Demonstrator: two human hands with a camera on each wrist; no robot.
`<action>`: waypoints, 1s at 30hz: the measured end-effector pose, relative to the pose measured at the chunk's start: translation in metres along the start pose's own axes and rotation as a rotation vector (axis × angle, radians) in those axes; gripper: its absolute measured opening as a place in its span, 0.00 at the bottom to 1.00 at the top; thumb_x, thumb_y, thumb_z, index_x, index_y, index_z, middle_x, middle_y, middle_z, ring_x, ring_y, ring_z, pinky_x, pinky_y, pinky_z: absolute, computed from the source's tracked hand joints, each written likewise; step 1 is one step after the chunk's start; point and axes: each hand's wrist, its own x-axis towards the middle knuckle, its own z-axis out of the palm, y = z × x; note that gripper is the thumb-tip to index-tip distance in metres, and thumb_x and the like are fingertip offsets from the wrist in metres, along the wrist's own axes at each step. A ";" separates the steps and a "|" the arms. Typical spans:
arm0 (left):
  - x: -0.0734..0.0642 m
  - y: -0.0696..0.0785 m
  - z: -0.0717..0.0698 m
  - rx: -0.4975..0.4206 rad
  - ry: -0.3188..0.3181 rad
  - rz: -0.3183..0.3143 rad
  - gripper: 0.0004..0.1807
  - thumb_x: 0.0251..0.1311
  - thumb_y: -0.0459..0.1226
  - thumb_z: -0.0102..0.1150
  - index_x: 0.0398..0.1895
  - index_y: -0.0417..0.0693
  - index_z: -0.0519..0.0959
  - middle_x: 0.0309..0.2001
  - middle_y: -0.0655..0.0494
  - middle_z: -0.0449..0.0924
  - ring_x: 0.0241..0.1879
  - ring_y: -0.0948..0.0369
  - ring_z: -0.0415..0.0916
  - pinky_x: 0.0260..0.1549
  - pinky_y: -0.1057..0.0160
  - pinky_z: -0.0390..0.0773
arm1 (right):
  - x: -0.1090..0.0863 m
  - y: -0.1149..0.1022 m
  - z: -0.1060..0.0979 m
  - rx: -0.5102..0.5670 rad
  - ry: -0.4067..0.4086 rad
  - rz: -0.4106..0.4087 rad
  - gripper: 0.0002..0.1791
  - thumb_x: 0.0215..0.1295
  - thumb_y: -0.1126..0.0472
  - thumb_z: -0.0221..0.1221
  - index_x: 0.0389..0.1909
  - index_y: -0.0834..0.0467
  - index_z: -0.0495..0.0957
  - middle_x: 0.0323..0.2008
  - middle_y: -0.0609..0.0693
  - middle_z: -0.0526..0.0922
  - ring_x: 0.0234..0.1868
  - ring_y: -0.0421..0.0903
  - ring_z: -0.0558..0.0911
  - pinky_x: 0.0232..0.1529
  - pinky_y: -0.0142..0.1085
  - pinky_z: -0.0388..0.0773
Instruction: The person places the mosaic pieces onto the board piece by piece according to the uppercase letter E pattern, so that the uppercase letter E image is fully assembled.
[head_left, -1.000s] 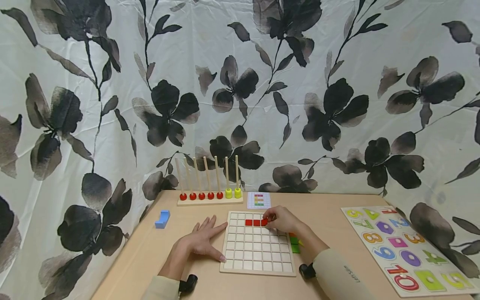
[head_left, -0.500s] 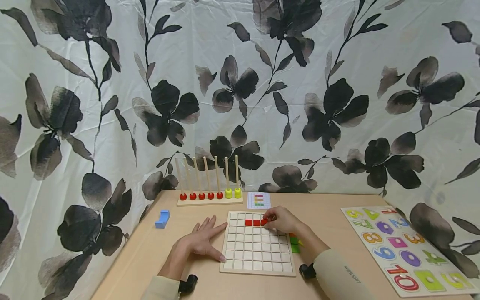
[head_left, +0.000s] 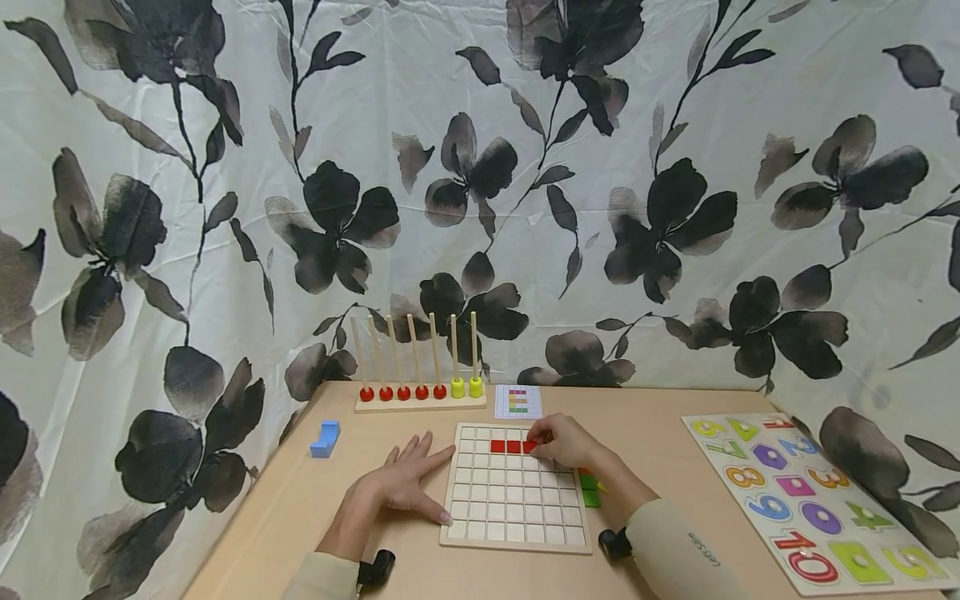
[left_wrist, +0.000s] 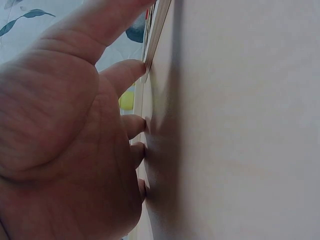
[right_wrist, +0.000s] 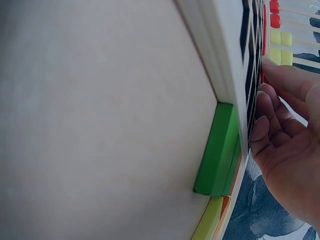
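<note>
A wooden grid board [head_left: 517, 510] with white squares lies in the middle of the table. Near its top runs a short row of red square tiles [head_left: 498, 447]. My right hand [head_left: 567, 442] pinches the red tile at the row's right end between thumb and fingers, low over the board; in the right wrist view my right hand [right_wrist: 292, 117] partly hides that tile. My left hand [head_left: 400, 481] lies spread at the board's left side, index fingertip and thumb tip at its edge. The left wrist view shows the palm of my left hand [left_wrist: 60, 130], fingers extended.
Green blocks [right_wrist: 218, 150] and a yellow block [right_wrist: 208, 220] lie along the board's right side. Behind stand a bead abacus [head_left: 420, 405] and a small pattern card [head_left: 518, 401]. A blue block [head_left: 326, 439] is at left, a number puzzle board [head_left: 757, 475] at right.
</note>
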 end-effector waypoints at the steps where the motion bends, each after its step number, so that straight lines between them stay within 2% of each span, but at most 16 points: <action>1: 0.000 0.000 0.000 -0.001 0.000 0.000 0.64 0.37 0.63 0.83 0.81 0.65 0.61 0.85 0.38 0.39 0.84 0.39 0.33 0.78 0.30 0.33 | 0.000 0.000 0.000 -0.007 0.002 -0.005 0.08 0.63 0.66 0.71 0.43 0.57 0.87 0.35 0.46 0.81 0.38 0.45 0.74 0.39 0.35 0.72; 8: 0.000 -0.001 0.001 -0.006 -0.009 0.001 0.64 0.38 0.63 0.82 0.82 0.65 0.61 0.85 0.38 0.39 0.84 0.39 0.33 0.78 0.30 0.33 | -0.002 0.000 0.002 -0.031 0.009 -0.018 0.09 0.64 0.64 0.71 0.45 0.57 0.87 0.38 0.46 0.84 0.38 0.45 0.74 0.39 0.34 0.72; 12: 0.000 -0.001 0.002 -0.006 -0.011 0.004 0.64 0.38 0.63 0.82 0.82 0.64 0.61 0.85 0.37 0.39 0.84 0.39 0.33 0.78 0.30 0.34 | -0.007 0.001 -0.001 0.013 0.018 0.010 0.13 0.65 0.61 0.71 0.50 0.57 0.87 0.37 0.46 0.82 0.39 0.45 0.75 0.38 0.33 0.73; 16: 0.000 -0.001 0.002 -0.002 -0.010 0.001 0.64 0.37 0.64 0.82 0.82 0.65 0.61 0.85 0.38 0.39 0.84 0.39 0.33 0.78 0.30 0.34 | -0.014 0.000 -0.010 0.098 0.070 0.022 0.14 0.68 0.62 0.68 0.53 0.58 0.86 0.37 0.48 0.81 0.39 0.48 0.76 0.36 0.32 0.75; 21: 0.000 -0.002 0.002 0.006 -0.010 -0.002 0.64 0.37 0.64 0.82 0.82 0.65 0.61 0.85 0.38 0.39 0.84 0.39 0.33 0.78 0.30 0.34 | -0.027 0.001 -0.019 0.185 0.141 -0.011 0.15 0.70 0.60 0.67 0.55 0.58 0.85 0.41 0.49 0.83 0.41 0.49 0.78 0.37 0.31 0.77; 27: 0.001 0.000 0.001 0.007 -0.011 0.003 0.63 0.38 0.64 0.81 0.82 0.65 0.61 0.85 0.37 0.39 0.84 0.39 0.33 0.78 0.30 0.34 | -0.045 0.010 -0.028 0.251 0.246 0.014 0.17 0.70 0.55 0.68 0.57 0.53 0.85 0.43 0.50 0.83 0.43 0.49 0.77 0.36 0.30 0.77; 30: 0.000 0.000 0.000 0.010 -0.007 -0.001 0.63 0.38 0.64 0.81 0.82 0.64 0.61 0.85 0.37 0.40 0.84 0.39 0.33 0.78 0.30 0.34 | -0.053 0.014 -0.034 0.265 0.273 0.025 0.17 0.71 0.55 0.66 0.58 0.52 0.84 0.44 0.51 0.82 0.43 0.50 0.76 0.37 0.30 0.76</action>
